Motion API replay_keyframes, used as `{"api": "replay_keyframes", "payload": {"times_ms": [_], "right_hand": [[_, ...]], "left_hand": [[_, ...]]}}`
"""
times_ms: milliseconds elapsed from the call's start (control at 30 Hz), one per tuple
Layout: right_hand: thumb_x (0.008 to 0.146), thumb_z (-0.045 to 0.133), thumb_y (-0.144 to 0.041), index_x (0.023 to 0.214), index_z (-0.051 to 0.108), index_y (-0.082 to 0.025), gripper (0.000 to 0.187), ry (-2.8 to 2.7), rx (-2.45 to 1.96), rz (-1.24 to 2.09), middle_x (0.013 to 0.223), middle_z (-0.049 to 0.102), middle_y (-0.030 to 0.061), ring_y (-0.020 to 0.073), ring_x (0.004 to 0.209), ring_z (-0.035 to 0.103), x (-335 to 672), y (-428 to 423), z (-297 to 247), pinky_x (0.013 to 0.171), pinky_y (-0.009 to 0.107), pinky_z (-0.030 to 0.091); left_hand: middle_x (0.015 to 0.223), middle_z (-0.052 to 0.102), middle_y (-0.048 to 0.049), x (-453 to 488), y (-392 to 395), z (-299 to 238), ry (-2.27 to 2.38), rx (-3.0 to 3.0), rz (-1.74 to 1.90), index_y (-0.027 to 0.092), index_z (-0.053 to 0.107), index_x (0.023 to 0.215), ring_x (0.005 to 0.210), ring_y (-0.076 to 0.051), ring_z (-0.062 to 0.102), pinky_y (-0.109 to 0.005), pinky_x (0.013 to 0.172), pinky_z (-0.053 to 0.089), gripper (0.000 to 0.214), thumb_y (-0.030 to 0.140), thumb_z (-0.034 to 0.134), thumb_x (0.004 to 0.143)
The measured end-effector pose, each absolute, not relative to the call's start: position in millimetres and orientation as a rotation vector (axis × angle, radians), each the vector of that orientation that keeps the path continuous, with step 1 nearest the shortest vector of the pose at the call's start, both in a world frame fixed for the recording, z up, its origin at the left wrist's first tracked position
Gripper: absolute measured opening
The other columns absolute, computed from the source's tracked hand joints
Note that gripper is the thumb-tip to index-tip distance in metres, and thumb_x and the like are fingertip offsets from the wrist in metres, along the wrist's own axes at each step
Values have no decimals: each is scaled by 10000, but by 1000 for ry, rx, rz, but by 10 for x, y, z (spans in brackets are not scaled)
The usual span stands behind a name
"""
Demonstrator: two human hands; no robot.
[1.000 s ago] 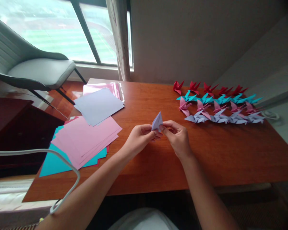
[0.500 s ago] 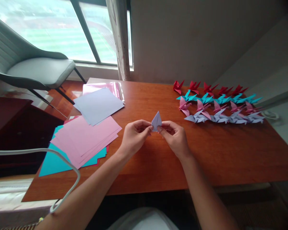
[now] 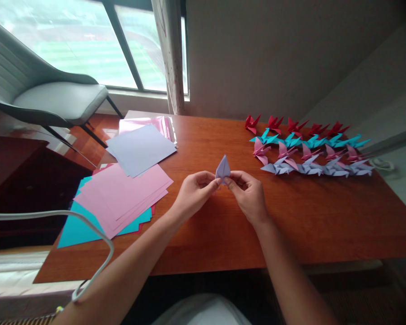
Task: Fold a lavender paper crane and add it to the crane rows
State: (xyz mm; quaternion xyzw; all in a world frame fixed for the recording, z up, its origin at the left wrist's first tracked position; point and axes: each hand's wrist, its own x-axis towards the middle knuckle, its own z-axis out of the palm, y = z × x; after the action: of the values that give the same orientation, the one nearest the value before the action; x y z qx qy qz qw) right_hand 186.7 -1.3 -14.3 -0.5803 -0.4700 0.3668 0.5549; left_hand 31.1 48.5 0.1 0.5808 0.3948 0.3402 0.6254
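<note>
Between my two hands, a small folded piece of pale lavender origami paper (image 3: 223, 167) points upward, kite-shaped with a crease down its middle. My left hand (image 3: 196, 189) pinches its lower left side between thumb and fingers. On the lower right side, my right hand (image 3: 247, 193) pinches it the same way, both thumbs facing me. The paper is held above the wooden table (image 3: 203, 246); its lower back is hidden by the fingers.
Rows of folded paper cranes stand at the right: red (image 3: 275, 123), turquoise (image 3: 292, 139), pink (image 3: 287, 152) and lavender (image 3: 309, 167). Lavender sheets (image 3: 140, 146), pink sheets (image 3: 122, 194) and turquoise sheets (image 3: 74, 230) lie at the left. A white cable (image 3: 98, 230) crosses the front left; a chair (image 3: 61, 101) stands beyond.
Both thumbs have shifted slightly closer together at the base of the folded paper. The whole view has moved a little; the paper stays held in both hands.
</note>
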Motion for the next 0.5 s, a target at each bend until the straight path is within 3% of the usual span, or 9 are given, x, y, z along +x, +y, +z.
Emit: {"api": "replay_keyframes", "payload": {"times_ms": [267, 500], "right_hand": [[872, 666, -448, 909, 698, -195, 258, -1185, -1387, 961, 845, 726, 45, 178, 761, 651, 1870, -46, -64, 650, 273, 494], [851, 678, -369, 821, 700, -201, 172, -1183, -1285, 1039, 759, 685, 9, 156, 691, 611, 1868, -60, -60, 655, 275, 479]], "left_hand": [[620, 629, -9, 289, 477, 44, 904, 1342, 807, 141, 648, 696, 561, -109, 532, -214, 543, 394, 329, 444, 714, 805], [619, 608, 3, 320, 432, 89, 863, 1318, 809, 143, 608, 655, 558, -92, 497, -207, 531, 357, 315, 401, 717, 797]]}}
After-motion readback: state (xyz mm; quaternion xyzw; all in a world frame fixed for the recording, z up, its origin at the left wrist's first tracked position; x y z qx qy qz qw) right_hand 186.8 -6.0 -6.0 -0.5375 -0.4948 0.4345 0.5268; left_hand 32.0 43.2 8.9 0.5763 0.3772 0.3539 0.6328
